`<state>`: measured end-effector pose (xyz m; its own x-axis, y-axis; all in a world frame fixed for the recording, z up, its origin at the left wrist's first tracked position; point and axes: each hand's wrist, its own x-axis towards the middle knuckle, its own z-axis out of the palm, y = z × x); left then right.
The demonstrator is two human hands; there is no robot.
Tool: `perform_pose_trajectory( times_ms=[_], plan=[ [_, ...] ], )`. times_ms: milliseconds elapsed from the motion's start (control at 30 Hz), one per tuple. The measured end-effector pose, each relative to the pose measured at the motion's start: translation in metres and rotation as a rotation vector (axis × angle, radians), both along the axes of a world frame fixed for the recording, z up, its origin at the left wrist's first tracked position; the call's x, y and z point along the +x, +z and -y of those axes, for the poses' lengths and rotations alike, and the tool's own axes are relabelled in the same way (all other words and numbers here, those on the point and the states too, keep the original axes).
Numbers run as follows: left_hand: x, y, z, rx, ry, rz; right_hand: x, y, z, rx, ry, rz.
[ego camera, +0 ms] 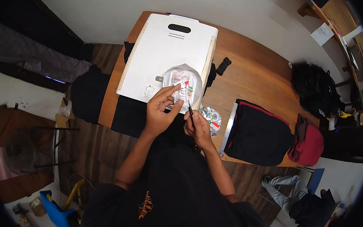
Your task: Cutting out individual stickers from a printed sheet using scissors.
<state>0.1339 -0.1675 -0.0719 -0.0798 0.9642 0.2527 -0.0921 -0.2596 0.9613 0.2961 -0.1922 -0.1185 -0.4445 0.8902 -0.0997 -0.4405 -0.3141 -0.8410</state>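
Observation:
My left hand [162,110] has its thumb and fingers on a strip of clear film with white lettering and a red mark [180,93]. In my right hand [198,127] is a slim, dark, pointed tool [190,109], its tip at the film's lower right edge; its exact kind cannot be told. Behind the film lies a round, pale sheet or shallow dish with a raised rim [197,82], carrying red and green printed pieces. It rests on a large white plastic panel [147,56] with a dark oval slot. Near my right hand lies a round printed sticker sheet [211,116].
The wooden table [248,77] carries a small black bundle [224,66], a steel ruler [228,130], a black fabric item with red trim [259,135], a red pouch [308,142] and a black backpack [314,88]. A person [305,203] sits at the right.

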Motion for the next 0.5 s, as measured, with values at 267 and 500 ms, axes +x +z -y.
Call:
perform_pose_trajectory(
  times_ms=[267,500],
  plan=[
    [0.0049,-0.0038,0.0001,-0.024,0.022,0.075,-0.0027,-0.0020,0.0025,-0.011,-0.027,-0.026],
    [0.0076,-0.0036,0.0017,-0.050,0.044,0.109,-0.0031,0.0000,0.0028,-0.033,-0.017,-0.028]
  ],
)
